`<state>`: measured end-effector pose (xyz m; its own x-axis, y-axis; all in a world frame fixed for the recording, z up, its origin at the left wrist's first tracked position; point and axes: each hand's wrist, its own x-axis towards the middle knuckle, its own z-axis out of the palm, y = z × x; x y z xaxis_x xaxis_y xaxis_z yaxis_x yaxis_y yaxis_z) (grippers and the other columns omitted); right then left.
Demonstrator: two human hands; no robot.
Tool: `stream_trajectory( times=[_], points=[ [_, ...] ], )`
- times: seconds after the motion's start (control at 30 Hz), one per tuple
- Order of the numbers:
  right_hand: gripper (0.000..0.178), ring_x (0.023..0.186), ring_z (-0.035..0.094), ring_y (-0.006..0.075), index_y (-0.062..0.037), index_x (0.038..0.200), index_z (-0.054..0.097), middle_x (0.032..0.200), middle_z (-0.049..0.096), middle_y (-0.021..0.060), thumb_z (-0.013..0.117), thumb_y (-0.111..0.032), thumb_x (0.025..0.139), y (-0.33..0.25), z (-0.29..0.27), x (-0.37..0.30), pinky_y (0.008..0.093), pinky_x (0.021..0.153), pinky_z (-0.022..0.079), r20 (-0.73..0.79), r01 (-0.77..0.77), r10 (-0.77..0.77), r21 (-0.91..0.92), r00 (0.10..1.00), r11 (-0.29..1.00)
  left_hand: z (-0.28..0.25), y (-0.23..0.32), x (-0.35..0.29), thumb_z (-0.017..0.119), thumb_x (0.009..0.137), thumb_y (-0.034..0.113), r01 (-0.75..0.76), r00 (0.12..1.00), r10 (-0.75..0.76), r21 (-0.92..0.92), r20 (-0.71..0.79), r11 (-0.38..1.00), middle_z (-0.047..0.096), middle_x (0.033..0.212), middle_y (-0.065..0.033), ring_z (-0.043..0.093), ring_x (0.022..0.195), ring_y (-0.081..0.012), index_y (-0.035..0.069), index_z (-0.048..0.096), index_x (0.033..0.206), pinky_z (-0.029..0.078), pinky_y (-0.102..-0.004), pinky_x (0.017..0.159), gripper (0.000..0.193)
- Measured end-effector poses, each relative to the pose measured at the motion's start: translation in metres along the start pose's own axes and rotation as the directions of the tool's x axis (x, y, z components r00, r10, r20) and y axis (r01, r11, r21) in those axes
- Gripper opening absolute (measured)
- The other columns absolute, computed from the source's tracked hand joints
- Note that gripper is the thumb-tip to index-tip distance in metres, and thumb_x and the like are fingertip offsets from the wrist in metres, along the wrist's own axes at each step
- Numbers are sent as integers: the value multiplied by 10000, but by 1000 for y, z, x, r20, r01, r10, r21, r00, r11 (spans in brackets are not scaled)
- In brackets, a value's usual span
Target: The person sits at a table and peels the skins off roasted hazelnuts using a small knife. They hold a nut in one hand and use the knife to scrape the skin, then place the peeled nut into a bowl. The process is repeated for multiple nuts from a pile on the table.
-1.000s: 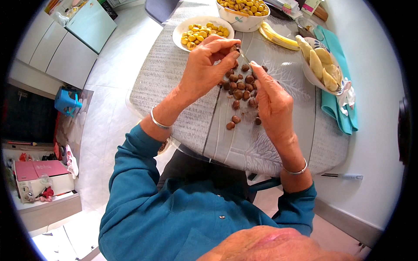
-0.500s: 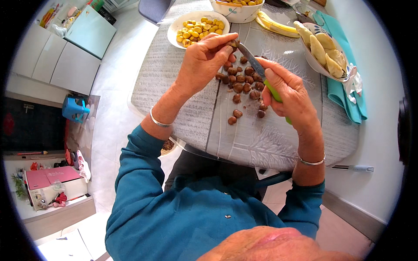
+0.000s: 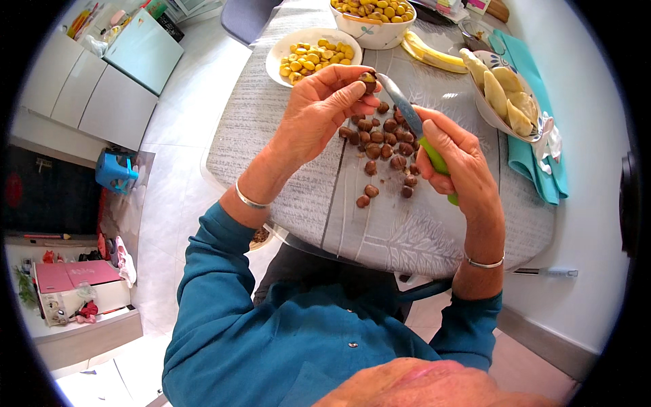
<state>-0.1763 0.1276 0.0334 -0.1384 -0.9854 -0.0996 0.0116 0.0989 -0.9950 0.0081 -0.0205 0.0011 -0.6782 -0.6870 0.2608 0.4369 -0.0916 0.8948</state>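
Observation:
Between the thumb and fingers of my left hand (image 3: 324, 108) is a chestnut (image 3: 367, 81), its brown shell partly off so that yellow flesh shows on top. My right hand (image 3: 458, 149) is wrapped round the green handle of a knife (image 3: 401, 102). The grey blade points up and left, its tip just beside the chestnut. Under and between my hands, several unpeeled brown chestnuts (image 3: 377, 137) lie loose on the table (image 3: 285, 183). A white plate (image 3: 272, 60) holding peeled yellow chestnuts (image 3: 313, 60) is just beyond my left hand.
At the back stands a white bowl (image 3: 375, 32) heaped with yellow chestnuts, next to a banana peel (image 3: 430, 54). To the right, a patterned bowl (image 3: 491, 117) of large pale dumplings rests by a turquoise cloth (image 3: 532, 169) and a crumpled white tissue (image 3: 549, 142). A wall (image 3: 590, 203) borders the table's right side.
The knife blade has come away from the chestnut, whose yellow flesh now shows more. Both hands sit slightly lower in view, and the whole view has shifted a little.

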Motion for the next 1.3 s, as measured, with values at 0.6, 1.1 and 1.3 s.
stream_trajectory(
  times=[0.6,1.1,1.3],
  points=[
    [351,548,423,20,-18,1173,651,729,583,-15,518,-305,1022,13,13,6,180,468,326,-234,220,-213,6,949,975,5,-18,-2,620,946,75,28,1000,-29,-110,-7,994,655,1126,-140,651,960,-163,38,598,1155,552,-250,793,213],
    [232,804,649,143,-26,1080,660,899,673,74,709,-109,869,37,14,22,251,706,531,-162,488,-618,-476,769,732,19,-35,-8,624,954,123,113,991,-108,-55,81,992,664,1089,-115,671,935,-144,9,618,1146,578,-252,813,224],
    [186,767,609,78,-49,1068,662,843,645,8,685,-133,904,37,7,23,218,670,513,-168,450,-515,-311,841,837,16,-31,-7,607,958,110,140,986,-126,-137,105,981,659,1107,-143,679,979,-193,-8,629,1170,588,-299,879,243]
  ],
)
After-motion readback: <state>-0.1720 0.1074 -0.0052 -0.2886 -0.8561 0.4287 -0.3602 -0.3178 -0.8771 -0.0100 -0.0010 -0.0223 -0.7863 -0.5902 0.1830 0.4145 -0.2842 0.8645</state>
